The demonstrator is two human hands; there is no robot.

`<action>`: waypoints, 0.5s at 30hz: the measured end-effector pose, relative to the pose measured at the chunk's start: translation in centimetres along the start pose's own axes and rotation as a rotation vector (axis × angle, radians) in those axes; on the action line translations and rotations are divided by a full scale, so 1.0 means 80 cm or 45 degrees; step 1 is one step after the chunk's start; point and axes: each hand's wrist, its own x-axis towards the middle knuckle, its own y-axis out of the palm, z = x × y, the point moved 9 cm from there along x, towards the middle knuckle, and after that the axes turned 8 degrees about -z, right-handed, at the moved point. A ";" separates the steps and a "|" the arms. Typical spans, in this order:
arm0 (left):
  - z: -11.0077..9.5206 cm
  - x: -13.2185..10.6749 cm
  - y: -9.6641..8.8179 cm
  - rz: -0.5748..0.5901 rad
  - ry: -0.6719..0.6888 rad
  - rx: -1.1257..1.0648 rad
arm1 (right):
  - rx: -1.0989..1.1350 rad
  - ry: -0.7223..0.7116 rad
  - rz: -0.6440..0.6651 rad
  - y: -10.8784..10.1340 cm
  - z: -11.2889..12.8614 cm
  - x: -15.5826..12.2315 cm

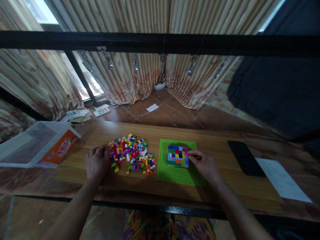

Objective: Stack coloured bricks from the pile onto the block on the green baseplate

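While your right hand pinches its fingers narrowly on what looks like a small pink brick, the squat, studded brick block lies immediately left of them on the green baseplate, far nearer this hand than the other. Your left hand rests palm down, fingers curled, just beside the left fringe of the glossy loose bricks on the wooden worktop; whether it holds one cannot be told.
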 end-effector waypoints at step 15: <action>0.002 0.000 0.002 -0.003 -0.002 0.002 | -0.040 -0.169 -0.136 0.005 0.027 0.011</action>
